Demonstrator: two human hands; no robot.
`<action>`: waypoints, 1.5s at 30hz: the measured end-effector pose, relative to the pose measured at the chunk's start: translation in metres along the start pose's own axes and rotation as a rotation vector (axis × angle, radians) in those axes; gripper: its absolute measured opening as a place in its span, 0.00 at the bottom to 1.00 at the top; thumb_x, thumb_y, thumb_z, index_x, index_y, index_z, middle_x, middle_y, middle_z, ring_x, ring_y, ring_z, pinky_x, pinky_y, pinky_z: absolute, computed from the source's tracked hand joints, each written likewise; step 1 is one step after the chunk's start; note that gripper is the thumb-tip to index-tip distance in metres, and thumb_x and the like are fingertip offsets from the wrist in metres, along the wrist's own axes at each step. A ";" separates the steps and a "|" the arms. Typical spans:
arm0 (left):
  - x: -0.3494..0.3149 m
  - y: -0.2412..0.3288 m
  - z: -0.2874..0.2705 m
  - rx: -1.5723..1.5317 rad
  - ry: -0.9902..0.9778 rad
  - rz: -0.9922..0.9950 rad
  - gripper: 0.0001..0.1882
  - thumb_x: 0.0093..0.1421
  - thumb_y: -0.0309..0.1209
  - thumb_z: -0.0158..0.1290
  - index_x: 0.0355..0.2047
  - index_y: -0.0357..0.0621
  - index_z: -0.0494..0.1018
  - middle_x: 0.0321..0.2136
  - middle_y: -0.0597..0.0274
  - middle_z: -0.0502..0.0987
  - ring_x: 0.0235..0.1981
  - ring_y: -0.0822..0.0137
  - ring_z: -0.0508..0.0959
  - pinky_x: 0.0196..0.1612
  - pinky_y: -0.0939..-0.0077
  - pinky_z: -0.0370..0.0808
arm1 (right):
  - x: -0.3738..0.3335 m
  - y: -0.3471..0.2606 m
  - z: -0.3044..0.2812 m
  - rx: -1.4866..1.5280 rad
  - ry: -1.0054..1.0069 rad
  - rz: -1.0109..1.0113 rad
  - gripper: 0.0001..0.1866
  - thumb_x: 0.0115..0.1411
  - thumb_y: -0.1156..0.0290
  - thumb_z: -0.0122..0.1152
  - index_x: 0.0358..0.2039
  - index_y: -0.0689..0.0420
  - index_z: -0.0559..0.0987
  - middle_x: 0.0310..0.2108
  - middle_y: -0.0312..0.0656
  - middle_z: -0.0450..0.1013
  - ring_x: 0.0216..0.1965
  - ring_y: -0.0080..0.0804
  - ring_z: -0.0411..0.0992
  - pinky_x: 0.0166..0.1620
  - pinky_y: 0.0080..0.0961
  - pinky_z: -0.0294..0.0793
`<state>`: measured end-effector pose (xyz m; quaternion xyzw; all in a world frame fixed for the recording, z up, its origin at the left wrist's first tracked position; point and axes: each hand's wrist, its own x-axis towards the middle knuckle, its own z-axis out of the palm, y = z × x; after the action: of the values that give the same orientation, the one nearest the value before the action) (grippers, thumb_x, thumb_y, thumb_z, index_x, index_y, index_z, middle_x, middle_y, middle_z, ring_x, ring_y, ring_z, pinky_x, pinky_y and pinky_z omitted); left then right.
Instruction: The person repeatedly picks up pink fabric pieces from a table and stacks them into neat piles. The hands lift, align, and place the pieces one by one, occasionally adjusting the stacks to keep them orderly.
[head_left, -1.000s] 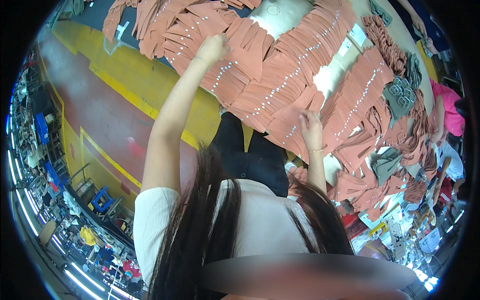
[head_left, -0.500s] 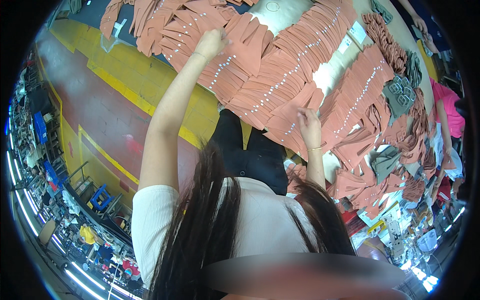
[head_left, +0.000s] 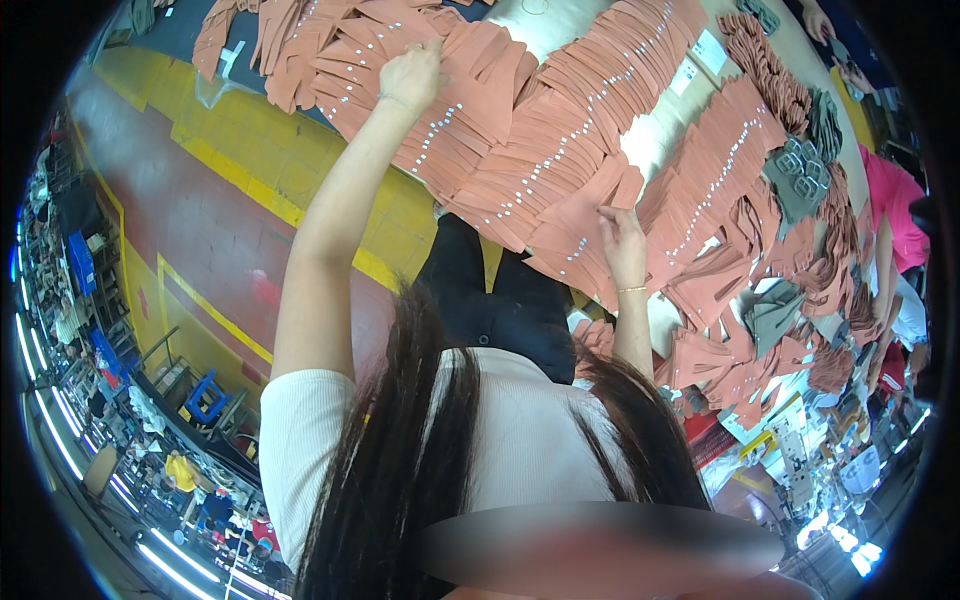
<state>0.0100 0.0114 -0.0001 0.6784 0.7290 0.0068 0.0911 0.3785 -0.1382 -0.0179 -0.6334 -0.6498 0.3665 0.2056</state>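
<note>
Salmon-coloured cut fabric pieces (head_left: 570, 120) lie in long overlapping rows across the table, many with small white stickers. Over the far left rows, my left hand (head_left: 412, 76) is closed, fingertips bent down at the edge of a stack; whatever they grip is too small to make out. Nearer and to the right, my right hand (head_left: 625, 248) has its thumb and fingers drawn together on the edge of a salmon fabric piece (head_left: 575, 222).
Grey-green pieces (head_left: 798, 190) and bundled salmon strips (head_left: 765, 75) lie on the table's right side. White paper slips (head_left: 708, 52) rest between rows. A person in pink (head_left: 893, 210) stands at the right edge. Yellow and red floor (head_left: 210, 200) stretches left.
My left hand has shifted slightly away and to the left over the stack. The right hand stays near the same piece, its fingers drawn closer together.
</note>
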 end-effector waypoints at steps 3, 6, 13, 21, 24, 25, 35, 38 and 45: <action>-0.010 0.006 -0.005 0.062 0.136 0.018 0.21 0.51 0.36 0.59 0.42 0.46 0.65 0.34 0.54 0.73 0.38 0.50 0.76 0.36 0.55 0.73 | 0.001 0.010 -0.007 -0.026 0.031 -0.014 0.08 0.56 0.76 0.57 0.38 0.61 0.77 0.34 0.45 0.72 0.35 0.36 0.74 0.38 0.27 0.73; -0.023 0.006 -0.005 -0.095 0.191 -0.005 0.17 0.51 0.34 0.59 0.39 0.44 0.68 0.30 0.56 0.73 0.39 0.53 0.75 0.35 0.57 0.73 | -0.002 0.018 -0.010 -0.052 0.025 -0.010 0.08 0.56 0.76 0.57 0.37 0.61 0.77 0.33 0.45 0.72 0.34 0.35 0.74 0.38 0.27 0.72; -0.077 -0.009 0.024 -0.695 -0.090 -0.220 0.09 0.54 0.30 0.52 0.34 0.40 0.75 0.28 0.54 0.79 0.32 0.58 0.79 0.38 0.68 0.74 | -0.008 0.021 0.000 -0.022 -0.008 -0.011 0.09 0.56 0.75 0.57 0.38 0.60 0.77 0.36 0.45 0.72 0.37 0.37 0.73 0.42 0.28 0.73; -0.177 0.058 0.062 -0.961 -0.804 -0.284 0.14 0.59 0.31 0.50 0.44 0.39 0.74 0.28 0.62 0.77 0.27 0.74 0.77 0.27 0.79 0.75 | -0.013 0.018 0.019 -0.277 -0.002 -0.113 0.15 0.52 0.76 0.58 0.42 0.59 0.77 0.45 0.45 0.72 0.50 0.45 0.66 0.54 0.35 0.65; -0.195 0.091 0.076 -1.084 -0.710 -0.296 0.18 0.58 0.32 0.52 0.48 0.37 0.71 0.31 0.59 0.76 0.25 0.73 0.76 0.24 0.78 0.75 | -0.015 0.022 0.020 -0.320 -0.019 -0.153 0.16 0.51 0.79 0.55 0.43 0.60 0.77 0.45 0.45 0.73 0.50 0.44 0.66 0.55 0.36 0.65; -0.196 0.099 0.081 -1.016 -0.620 -0.218 0.19 0.58 0.32 0.52 0.48 0.36 0.71 0.31 0.57 0.77 0.25 0.71 0.76 0.25 0.77 0.75 | -0.015 0.024 0.020 -0.318 -0.023 -0.155 0.16 0.51 0.79 0.54 0.43 0.60 0.77 0.45 0.45 0.73 0.50 0.44 0.66 0.55 0.36 0.65; -0.173 0.139 0.092 -0.952 -0.630 -0.266 0.15 0.52 0.35 0.55 0.34 0.34 0.76 0.29 0.47 0.78 0.33 0.56 0.79 0.40 0.66 0.74 | -0.013 0.037 0.018 -0.253 -0.023 -0.155 0.21 0.50 0.85 0.47 0.44 0.58 0.78 0.46 0.44 0.74 0.49 0.44 0.67 0.55 0.34 0.64; -0.168 0.147 0.084 -0.960 -0.606 -0.263 0.15 0.53 0.36 0.55 0.33 0.35 0.76 0.29 0.50 0.79 0.32 0.59 0.80 0.39 0.68 0.74 | -0.014 0.037 0.017 -0.222 -0.014 -0.163 0.24 0.46 0.87 0.46 0.44 0.58 0.78 0.46 0.44 0.74 0.50 0.44 0.67 0.55 0.35 0.65; -0.154 0.172 0.086 -1.014 -0.417 -0.307 0.17 0.52 0.37 0.57 0.34 0.35 0.72 0.32 0.51 0.78 0.36 0.58 0.79 0.41 0.66 0.73 | -0.017 0.036 0.012 -0.165 -0.052 -0.114 0.27 0.45 0.89 0.45 0.47 0.57 0.77 0.48 0.43 0.73 0.52 0.43 0.65 0.57 0.33 0.63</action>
<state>0.2021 -0.1376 -0.0426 0.4230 0.6914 0.2087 0.5473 0.3954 -0.1598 -0.0491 -0.6004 -0.7178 0.3158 0.1566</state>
